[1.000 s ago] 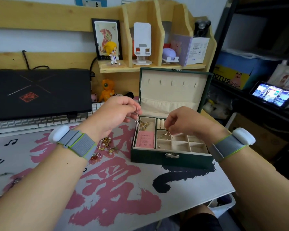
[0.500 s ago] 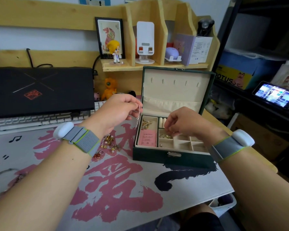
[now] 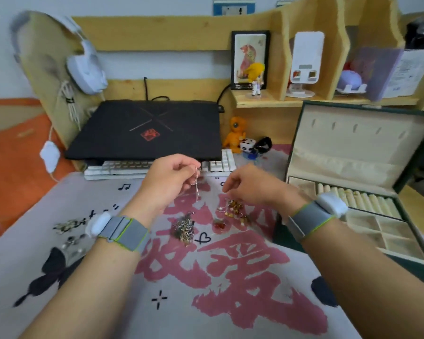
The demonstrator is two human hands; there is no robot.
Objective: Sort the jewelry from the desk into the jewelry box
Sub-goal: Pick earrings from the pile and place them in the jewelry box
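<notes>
Pink and grey mat (image 3: 206, 302) covers the table nearest the person. Little heaps of jewelry (image 3: 233, 211) lie on it between the two wrists. Just above them, the left hand (image 3: 171, 179) pinches a thin silver earring (image 3: 196, 185) that hangs down. The right hand (image 3: 247, 184) has curled fingers over the gold heap; I cannot tell if it holds any. Farther right, the green jewelry box (image 3: 353, 148) stands open.

A closed black laptop (image 3: 145, 129) sits far left on a white keyboard (image 3: 157, 167). White headphones (image 3: 86, 69) hang at the far left. An orange toy (image 3: 234, 133) stands right of the laptop. On the wooden shelf (image 3: 262, 100) a blond figurine (image 3: 256, 78) fronts a framed tiger picture (image 3: 249, 52). A printed mat (image 3: 206, 277) covers the desk.
</notes>
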